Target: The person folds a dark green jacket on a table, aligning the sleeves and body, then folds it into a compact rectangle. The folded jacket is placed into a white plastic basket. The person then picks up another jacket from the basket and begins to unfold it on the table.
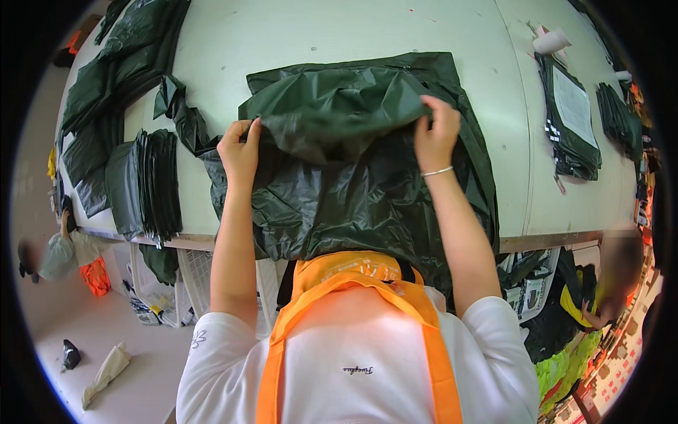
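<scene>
On the bench (353, 28), close to its near edge and about in the middle, lies a dark green plastic sheet (339, 198). It hangs a little over the near edge. Its top part is folded back toward the person, so a puffy flap sits on top.

Left hand (239, 150) grips the left end of the flap. Its fingers are curled tight on the plastic. Right hand (435, 134) grips the right end of the flap, fingers pinched shut on the fold. A thin bracelet (438, 171) sits on the right wrist.

Near the left edge of the bench stands a stack (150, 184) of folded dark green sheets. More loose green sheets (120, 63) lie toward the far left corner. By the right edge lies another pile (573, 124) with a white paper on top, and a white roll (551, 41) sits past it, near the far right corner.

An orange apron (353, 297) covers the person's white shirt.
</scene>
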`<state>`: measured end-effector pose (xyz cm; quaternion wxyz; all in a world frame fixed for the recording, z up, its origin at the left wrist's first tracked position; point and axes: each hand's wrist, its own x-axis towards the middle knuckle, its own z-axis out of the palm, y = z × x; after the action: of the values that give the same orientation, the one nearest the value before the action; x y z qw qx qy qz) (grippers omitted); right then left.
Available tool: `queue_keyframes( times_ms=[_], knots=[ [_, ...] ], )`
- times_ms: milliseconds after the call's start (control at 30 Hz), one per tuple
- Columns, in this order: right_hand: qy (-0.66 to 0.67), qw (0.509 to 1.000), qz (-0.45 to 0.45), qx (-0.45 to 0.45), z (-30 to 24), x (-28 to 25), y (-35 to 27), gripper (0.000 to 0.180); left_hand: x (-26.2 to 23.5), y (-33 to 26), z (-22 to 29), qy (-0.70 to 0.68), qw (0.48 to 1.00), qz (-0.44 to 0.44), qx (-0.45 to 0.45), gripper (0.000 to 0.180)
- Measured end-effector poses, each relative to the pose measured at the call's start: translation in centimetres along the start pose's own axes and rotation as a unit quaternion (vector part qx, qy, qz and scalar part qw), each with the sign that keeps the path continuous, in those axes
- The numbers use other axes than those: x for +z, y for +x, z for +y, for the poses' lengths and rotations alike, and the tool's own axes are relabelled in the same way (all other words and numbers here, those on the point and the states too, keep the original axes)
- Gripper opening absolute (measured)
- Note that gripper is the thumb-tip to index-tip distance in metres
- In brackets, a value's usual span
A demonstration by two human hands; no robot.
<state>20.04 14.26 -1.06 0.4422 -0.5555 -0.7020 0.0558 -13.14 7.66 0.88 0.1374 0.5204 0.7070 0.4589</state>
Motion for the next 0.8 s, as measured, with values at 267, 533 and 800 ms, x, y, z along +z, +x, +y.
queue_keyframes(
  times_ms=[267,533,800],
  knots=[
    [0.204,0.880,-0.376,0.207,2.8,-8.5,6.7,0.012,-2.3,3.3,-1.7,0.109,0.992,-0.022,-0.064,0.036],
    [0.019,0.982,-0.174,-0.064,3.6,-8.3,7.9,0.027,-1.4,3.6,-0.8,0.107,0.986,-0.100,0.081,0.043],
    [0.124,0.967,-0.207,-0.081,-5.3,0.7,-6.7,0.012,0.7,1.5,-0.2,0.074,0.992,-0.088,0.055,0.042]
  ],
)
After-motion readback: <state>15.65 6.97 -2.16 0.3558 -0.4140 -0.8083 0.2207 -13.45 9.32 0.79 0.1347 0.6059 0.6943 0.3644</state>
